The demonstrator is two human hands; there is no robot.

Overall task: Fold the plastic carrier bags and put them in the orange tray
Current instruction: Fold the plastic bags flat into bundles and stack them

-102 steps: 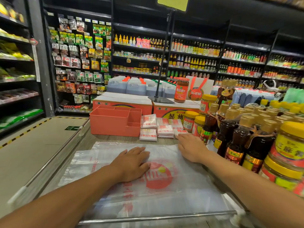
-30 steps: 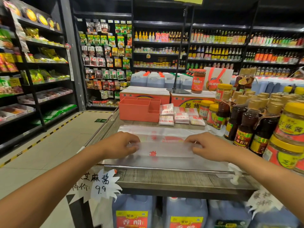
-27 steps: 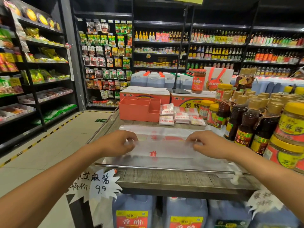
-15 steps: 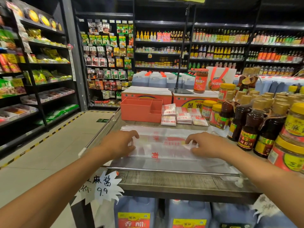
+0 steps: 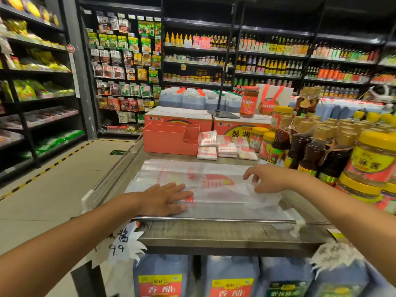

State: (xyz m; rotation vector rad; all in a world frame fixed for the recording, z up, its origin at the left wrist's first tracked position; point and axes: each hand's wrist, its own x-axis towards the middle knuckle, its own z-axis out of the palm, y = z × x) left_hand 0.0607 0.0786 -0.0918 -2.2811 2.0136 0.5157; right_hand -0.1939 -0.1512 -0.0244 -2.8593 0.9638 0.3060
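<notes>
left hand [image 5: 165, 198] presses the plastic bag [image 5: 225, 196] flat; right hand [image 5: 272, 179] pinches its folded edge.

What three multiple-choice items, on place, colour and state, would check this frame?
1. The orange tray stands: A) left of the folded bag stacks; B) on the floor; C) on a shelf.
2. The plastic bag has print that is: A) blue; B) red; C) green.
3. The left hand is: A) flat on the bag; B) a fist; C) in the air.
A, the stacks lie to its right; B, red lettering shows; A, straight fingers press the bag's end.
</notes>
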